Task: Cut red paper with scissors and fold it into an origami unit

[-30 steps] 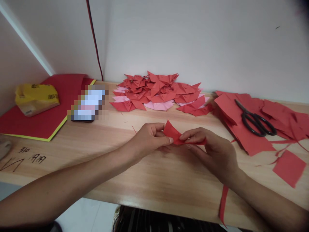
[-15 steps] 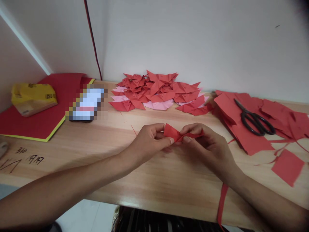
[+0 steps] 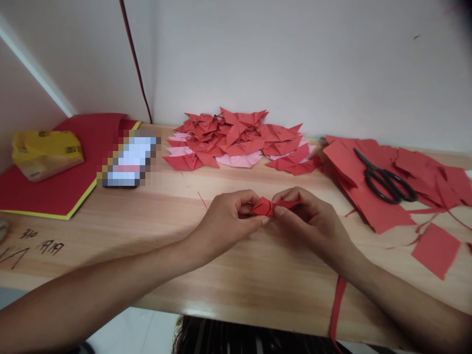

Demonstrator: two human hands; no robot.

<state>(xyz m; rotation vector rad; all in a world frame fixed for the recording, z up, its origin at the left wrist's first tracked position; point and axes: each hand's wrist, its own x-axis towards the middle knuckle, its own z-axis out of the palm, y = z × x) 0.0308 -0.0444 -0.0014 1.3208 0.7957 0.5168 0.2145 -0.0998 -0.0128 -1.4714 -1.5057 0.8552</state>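
Observation:
A small piece of folded red paper point(image 3: 262, 206) is held between my two hands, just above the wooden table. My left hand point(image 3: 238, 211) pinches its left end between thumb and fingers. At its middle and right side, my right hand point(image 3: 304, 211) grips it with the thumb in front; the fingers partly cover the right end. Behind my hands lies a heap of folded red and pink paper pieces point(image 3: 243, 132), pointed at their corners.
Scissors point(image 3: 385, 179) with black handles rest on red paper sheets point(image 3: 346, 167) at the right. A red square point(image 3: 435, 250) and a paper strip point(image 3: 338, 307) lie nearer. Leftward are a phone point(image 3: 132, 160) and a yellow packet point(image 3: 47, 153) on large red sheets point(image 3: 44, 191).
The left end of the red paper, which stood up as a flap, now looks folded smaller and more compact. Both hands still hold it. The whole view has shifted slightly.

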